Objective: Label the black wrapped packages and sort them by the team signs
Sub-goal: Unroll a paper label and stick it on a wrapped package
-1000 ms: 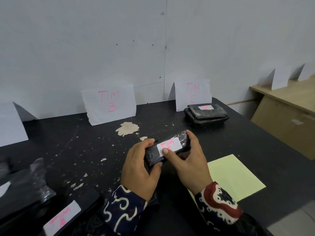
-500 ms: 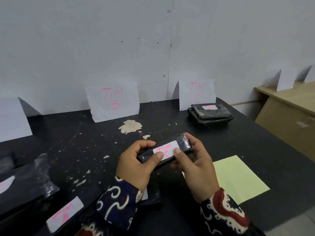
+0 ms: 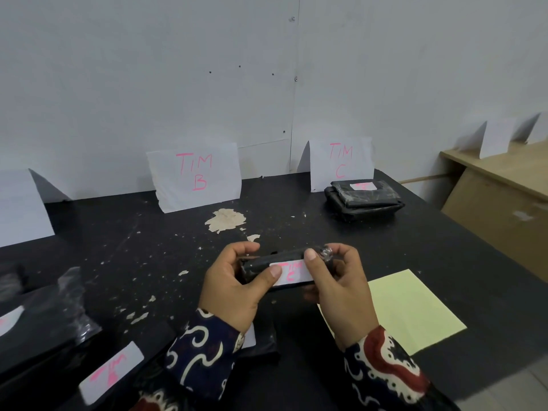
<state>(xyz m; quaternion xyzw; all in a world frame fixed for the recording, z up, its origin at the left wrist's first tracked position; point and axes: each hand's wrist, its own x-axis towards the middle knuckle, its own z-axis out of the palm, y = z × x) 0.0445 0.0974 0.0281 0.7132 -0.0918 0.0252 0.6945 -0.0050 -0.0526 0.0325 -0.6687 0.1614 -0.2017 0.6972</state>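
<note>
We see two bare hands above the middle of the black, paint-chipped table [image 3: 415, 247]. The left hand [image 3: 234, 286] and the right hand [image 3: 341, 286] together grip one small black plastic-wrapped package [image 3: 261, 264], lifted clear of the surface. Both thumbs press on its white rectangular sticker [image 3: 292, 272], lettered in pink "TIM C". Fingers of both hands curl behind the package; grip narrow, closed on it.

Paper signs against the wall at the table's far edge, counted: three. One white sheet marked "TIM B" [image 3: 195, 176] near the middle, one white sheet marked "TIM C" [image 3: 341, 161] toward the far right corner, and one white sheet [image 3: 20, 209] at the far left whose lettering we cannot see.

Just in front of the "TIM C" sign: a stack of black wrapped packages [image 3: 364, 200], apparently two, the top one bearing a white label.

Near the left front corner: more black wrapped packages [image 3: 41, 327], count unclear; we count two white labels there, one with blurred pink writing [image 3: 111, 372].

One pale yellow paper sheet [image 3: 415, 310] lies flat near the right front edge, partly behind the right wrist.

Two patterned sleeves, dark blue with cream swirls and red.
</note>
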